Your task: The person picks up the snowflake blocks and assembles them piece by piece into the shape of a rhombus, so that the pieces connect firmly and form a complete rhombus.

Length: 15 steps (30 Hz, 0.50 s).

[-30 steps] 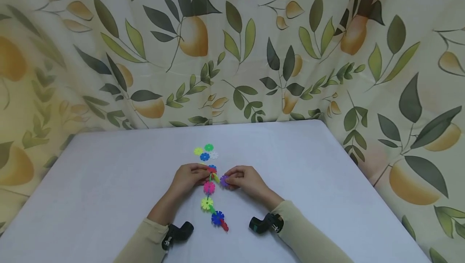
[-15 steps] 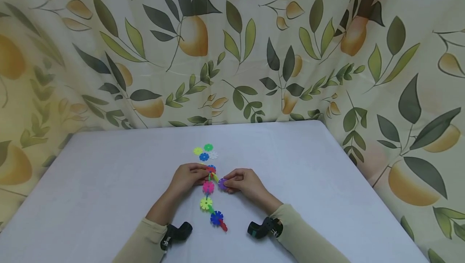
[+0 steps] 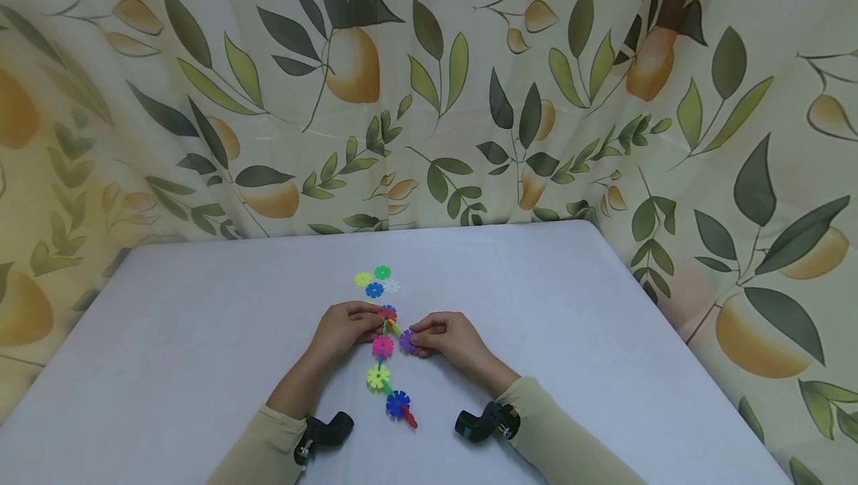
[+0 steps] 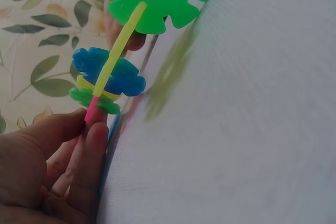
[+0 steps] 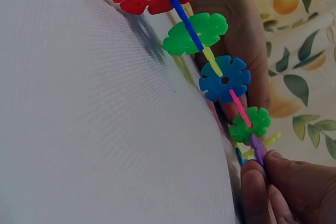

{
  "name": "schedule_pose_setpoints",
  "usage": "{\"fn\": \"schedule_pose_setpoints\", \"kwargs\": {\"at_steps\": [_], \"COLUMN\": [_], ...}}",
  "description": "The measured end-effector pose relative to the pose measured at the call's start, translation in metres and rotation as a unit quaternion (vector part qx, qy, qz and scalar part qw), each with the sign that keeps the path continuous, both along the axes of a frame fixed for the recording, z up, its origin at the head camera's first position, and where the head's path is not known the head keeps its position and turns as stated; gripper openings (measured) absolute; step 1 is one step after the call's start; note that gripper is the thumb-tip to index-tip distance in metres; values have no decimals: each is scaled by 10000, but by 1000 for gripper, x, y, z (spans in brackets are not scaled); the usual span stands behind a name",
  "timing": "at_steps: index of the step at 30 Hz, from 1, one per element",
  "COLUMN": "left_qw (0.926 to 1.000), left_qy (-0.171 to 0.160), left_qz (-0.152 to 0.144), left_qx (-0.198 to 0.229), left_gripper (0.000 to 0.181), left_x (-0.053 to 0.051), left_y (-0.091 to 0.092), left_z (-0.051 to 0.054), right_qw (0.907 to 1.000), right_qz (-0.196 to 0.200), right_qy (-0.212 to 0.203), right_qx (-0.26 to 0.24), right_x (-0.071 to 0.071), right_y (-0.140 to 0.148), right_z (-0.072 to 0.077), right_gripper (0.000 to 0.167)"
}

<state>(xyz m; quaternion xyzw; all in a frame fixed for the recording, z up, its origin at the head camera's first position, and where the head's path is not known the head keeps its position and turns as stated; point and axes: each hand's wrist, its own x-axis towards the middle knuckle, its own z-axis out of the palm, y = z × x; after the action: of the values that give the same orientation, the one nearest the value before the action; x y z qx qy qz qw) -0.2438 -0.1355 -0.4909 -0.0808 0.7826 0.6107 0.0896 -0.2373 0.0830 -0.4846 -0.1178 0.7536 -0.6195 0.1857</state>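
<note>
A chain of coloured, notched interlocking discs runs toward the near edge, with a pink disc (image 3: 383, 346), a yellow disc (image 3: 378, 377) and a blue disc (image 3: 398, 403) among its links. My left hand (image 3: 348, 325) pinches the chain near its far end, beside a red disc (image 3: 388, 314); its fingers partly hide that part. Between thumb and fingers of my right hand (image 3: 445, 336) is a purple interlocking disc (image 3: 408, 340). In the right wrist view, the purple disc (image 5: 257, 149) meets the edge of a small green disc (image 5: 251, 124); whether their slots are joined, I cannot tell.
Beyond the hands lie loose discs: green (image 3: 383, 272), yellow (image 3: 363, 279), blue (image 3: 375, 290) and white (image 3: 392, 287). A white cloth covers the table (image 3: 570, 306), and a leaf-and-fruit patterned curtain (image 3: 429, 135) hangs behind it. Each wrist wears a black camera.
The right hand has come slightly nearer the body with the purple disc and stays close to the chain. My left hand keeps its hold, almost still.
</note>
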Motion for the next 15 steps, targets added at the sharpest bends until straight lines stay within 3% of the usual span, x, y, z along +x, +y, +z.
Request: {"fn": "schedule_pose_setpoints", "kwargs": {"at_steps": [15], "left_qw": [9999], "left_qy": [-5], "left_qz": [94], "left_qx": [67], "left_gripper": [23], "left_x": [1], "left_y": [2], "left_z": [2], "right_qw": [10000], "right_qz": [3], "right_qy": [31], "right_qx": [-44], "right_x": [-1], "right_y": [0], "right_z": [-1], "right_gripper": [20]}}
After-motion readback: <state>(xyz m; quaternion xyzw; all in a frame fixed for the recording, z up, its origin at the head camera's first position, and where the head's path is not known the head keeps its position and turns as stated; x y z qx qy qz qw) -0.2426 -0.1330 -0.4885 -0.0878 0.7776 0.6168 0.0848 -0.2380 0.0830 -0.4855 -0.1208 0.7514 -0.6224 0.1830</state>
